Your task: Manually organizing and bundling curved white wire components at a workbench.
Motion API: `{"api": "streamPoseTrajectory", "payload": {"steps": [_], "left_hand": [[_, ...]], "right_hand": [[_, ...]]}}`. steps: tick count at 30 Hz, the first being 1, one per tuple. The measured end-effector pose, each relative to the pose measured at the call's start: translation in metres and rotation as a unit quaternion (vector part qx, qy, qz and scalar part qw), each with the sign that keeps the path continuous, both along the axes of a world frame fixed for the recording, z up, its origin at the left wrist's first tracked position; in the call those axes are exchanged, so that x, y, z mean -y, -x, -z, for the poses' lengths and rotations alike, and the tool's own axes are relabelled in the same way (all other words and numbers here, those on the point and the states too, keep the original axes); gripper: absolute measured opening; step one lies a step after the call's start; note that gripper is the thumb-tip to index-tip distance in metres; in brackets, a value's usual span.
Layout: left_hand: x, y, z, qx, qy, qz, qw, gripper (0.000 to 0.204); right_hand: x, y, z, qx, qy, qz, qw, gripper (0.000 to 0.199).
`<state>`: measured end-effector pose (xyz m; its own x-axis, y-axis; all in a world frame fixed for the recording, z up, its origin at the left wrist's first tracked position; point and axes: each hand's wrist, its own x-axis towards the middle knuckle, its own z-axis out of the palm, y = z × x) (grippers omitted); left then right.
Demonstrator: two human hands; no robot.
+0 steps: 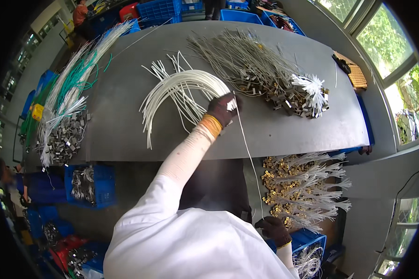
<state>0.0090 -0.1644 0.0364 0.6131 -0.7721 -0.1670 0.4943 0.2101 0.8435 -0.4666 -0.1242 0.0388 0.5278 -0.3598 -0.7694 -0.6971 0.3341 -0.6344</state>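
My left hand (pixel 223 109), in a dark knitted glove with a yellow cuff, is closed round one end of a bundle of white cables (pixel 186 81) on the grey table (pixel 125 135). The bundle's far part curves left and fans out, crossing several other white cables. From beside the left hand, a single white cable (pixel 248 153) hangs over the table's front edge. Its lower end reaches my right hand (pixel 274 231), also gloved, down by my right side. Its fingers are closed on that cable.
Thin grey cables (pixel 233 56) with metal pieces lie at the back right. White and green cables (pixel 74 83) cover the left end. Brass-tipped bundles (pixel 307 186) lie below the right edge. Blue crates (pixel 91 186) stand around. Other people are in the background.
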Motion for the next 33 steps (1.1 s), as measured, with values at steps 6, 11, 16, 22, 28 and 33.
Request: {"api": "streamPoseTrajectory", "payload": {"steps": [6,11,16,22,28,33], "left_hand": [[-0.024,-0.049,0.001,-0.188,0.068,-0.060,0.978,0.022],[-0.035,-0.068,0.006,-0.202,0.098,-0.046,0.973,0.022],[-0.050,-0.062,0.013,-0.206,0.099,-0.038,0.973,0.025],[-0.070,-0.028,0.005,-0.160,0.061,0.019,0.985,0.026],[-0.110,0.006,0.012,-0.092,0.022,0.118,0.988,0.030],[-0.133,0.036,-0.007,-0.205,0.031,0.094,0.974,0.029]], "right_hand": [[0.005,0.018,0.017,0.184,0.331,-0.275,0.884,0.028],[0.010,0.016,0.008,0.222,0.452,-0.350,0.790,0.039],[0.007,0.016,0.010,0.217,0.431,-0.344,0.806,0.033],[0.007,-0.012,0.004,-0.001,-0.039,-0.010,0.999,0.022],[0.017,-0.128,0.012,0.185,0.083,-0.004,0.979,0.044],[0.019,-0.230,0.031,0.362,0.118,0.044,0.924,0.059]]}}
